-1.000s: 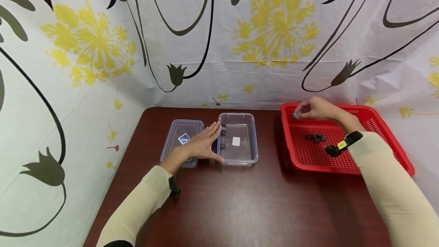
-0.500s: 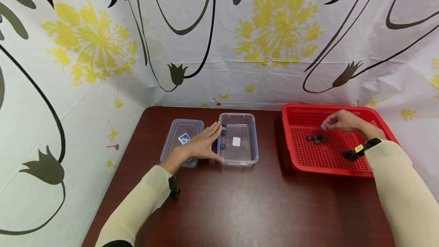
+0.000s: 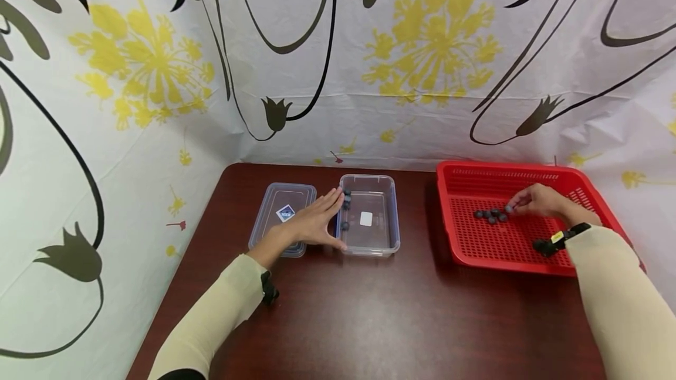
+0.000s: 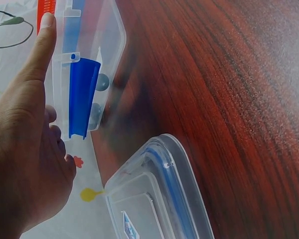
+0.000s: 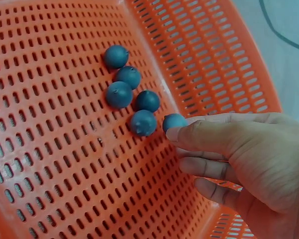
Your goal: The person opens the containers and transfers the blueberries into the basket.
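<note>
My right hand point(image 3: 546, 200) is low inside the red plastic basket point(image 3: 488, 248), pinching one blueberry point(image 5: 173, 122) between thumb and fingertips. Right by that berry, several loose blueberries point(image 5: 143, 122) lie clustered on the basket's slotted floor. On the left, my left hand point(image 3: 311, 220) rests against the near-left side of a clear plastic container point(image 3: 395, 216), thumb and fingers spread along its rim. Inside the container, several blueberries point(image 3: 345, 226) sit along its left wall. A blue locking flap point(image 4: 84, 97) hangs on that side in the left wrist view.
The clear lid point(image 3: 268, 216), with a blue-and-white label, lies on the dark wooden table point(image 3: 369, 315) left of the container, partly behind my left hand. A patterned white cloth point(image 3: 327, 63) rises behind the table and along its left side.
My right hand has moved from the basket's upper left, right and down to beside the berry cluster, still pinching a blueberry. The left hand has stayed at the container.
</note>
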The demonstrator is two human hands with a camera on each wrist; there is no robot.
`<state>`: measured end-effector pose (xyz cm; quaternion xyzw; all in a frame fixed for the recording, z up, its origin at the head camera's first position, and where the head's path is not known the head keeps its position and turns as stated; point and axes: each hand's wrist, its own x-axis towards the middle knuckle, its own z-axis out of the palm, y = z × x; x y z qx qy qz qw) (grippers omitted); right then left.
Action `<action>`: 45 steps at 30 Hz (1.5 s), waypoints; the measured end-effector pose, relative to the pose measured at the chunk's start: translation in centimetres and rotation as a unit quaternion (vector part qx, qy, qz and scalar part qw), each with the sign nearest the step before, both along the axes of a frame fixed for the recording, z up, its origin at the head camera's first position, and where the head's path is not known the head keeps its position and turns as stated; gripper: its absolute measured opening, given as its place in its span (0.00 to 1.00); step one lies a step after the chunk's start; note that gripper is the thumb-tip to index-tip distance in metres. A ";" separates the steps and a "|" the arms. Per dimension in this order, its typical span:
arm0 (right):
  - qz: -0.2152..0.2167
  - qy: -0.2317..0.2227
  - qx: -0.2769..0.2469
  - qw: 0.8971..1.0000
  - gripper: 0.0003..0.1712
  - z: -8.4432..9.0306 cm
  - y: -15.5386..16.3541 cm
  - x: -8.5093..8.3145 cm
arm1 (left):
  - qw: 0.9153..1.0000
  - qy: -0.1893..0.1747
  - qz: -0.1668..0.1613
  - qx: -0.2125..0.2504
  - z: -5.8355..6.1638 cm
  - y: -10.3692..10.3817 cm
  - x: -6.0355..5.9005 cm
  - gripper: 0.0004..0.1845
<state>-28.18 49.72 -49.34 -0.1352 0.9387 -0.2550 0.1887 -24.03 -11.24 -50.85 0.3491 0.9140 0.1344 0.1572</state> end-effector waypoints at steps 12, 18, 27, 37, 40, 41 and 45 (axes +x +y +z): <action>-0.003 0.033 0.036 0.999 0.08 0.2 0.0 0.4 | 1.000 -0.001 0.001 -0.008 0.3 0.4 0.2 0.73; 0.014 0.102 0.032 0.994 0.09 2.1 -2.6 0.0 | 1.000 -0.005 0.004 -0.003 0.2 0.4 0.2 0.73; 0.070 0.211 0.009 0.975 0.08 6.4 -9.5 -0.2 | 1.000 0.002 0.001 0.003 0.0 0.3 0.1 0.73; 0.155 0.243 -0.032 0.957 0.11 8.6 -19.0 0.0 | 1.000 -0.003 -0.001 0.004 0.1 0.3 0.3 0.72; 0.178 0.228 -0.051 0.956 0.11 8.4 -21.8 0.0 | 1.000 -0.005 -0.002 0.003 0.3 0.2 0.2 0.72; 0.184 0.224 -0.056 0.955 0.11 8.2 -22.7 -0.1 | 1.000 -0.005 -0.003 0.003 0.3 0.2 0.2 0.72; 0.214 0.214 -0.081 0.950 0.11 6.8 -26.1 -0.4 | 1.000 0.000 -0.008 0.001 0.4 0.2 0.1 0.71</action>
